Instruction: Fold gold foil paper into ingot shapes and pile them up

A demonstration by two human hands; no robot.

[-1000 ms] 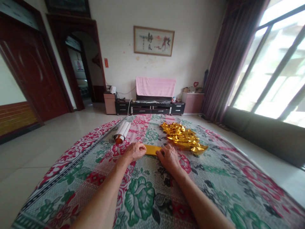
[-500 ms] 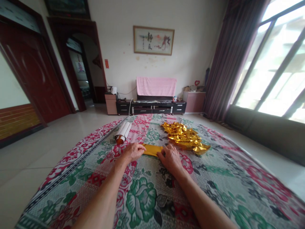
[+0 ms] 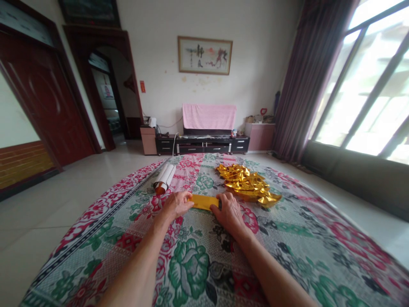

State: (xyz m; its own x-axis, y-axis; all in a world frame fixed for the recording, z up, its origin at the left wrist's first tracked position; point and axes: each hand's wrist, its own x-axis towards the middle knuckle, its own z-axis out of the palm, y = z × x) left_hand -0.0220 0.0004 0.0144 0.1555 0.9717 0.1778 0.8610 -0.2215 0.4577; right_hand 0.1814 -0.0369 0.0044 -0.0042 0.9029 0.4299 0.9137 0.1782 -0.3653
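The fingers of my left hand [image 3: 177, 204] and right hand [image 3: 228, 209] pinch opposite ends of a yellow strip [image 3: 203, 202] over the flowered tablecloth [image 3: 284, 230]; shiny gold pieces [image 3: 247, 184] lie heaped beyond my right, and a white roll [image 3: 166, 175] beyond my left shows orange-brown at its near end

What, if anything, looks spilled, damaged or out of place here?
Nothing looks spilled or misplaced on the tablecloth, where the left hand and right hand hold a yellow strip. The wall, though, has yellowish blotches below the framed picture, odd against its pale surface.
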